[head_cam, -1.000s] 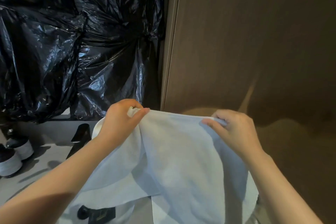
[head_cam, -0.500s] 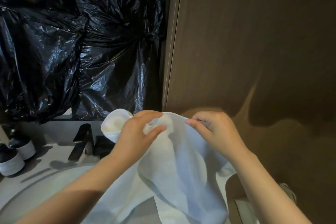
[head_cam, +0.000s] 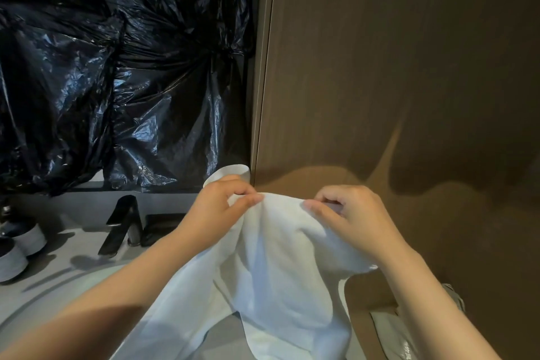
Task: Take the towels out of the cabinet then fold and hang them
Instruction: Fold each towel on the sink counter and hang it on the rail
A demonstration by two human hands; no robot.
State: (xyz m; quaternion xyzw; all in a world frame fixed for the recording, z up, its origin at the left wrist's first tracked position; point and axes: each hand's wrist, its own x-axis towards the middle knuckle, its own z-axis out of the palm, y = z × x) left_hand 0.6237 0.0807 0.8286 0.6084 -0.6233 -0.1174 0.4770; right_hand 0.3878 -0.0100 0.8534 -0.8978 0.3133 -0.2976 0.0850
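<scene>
white towel [head_cam: 271, 266], top edge pinched by both hands' fingers [head_cam: 248, 199]

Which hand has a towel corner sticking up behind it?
The left hand: a corner of the white towel curls up above its knuckles; the right hand shows none.

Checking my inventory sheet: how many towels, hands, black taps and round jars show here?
Towel: 1
Hands, left hand and right hand: 2
Black tap: 1
Round jars: 2
Total: 6

A bathroom: black faucet [head_cam: 122, 225] by round basin [head_cam: 55, 289], toiletry bottles [head_cam: 29, 238].
</scene>
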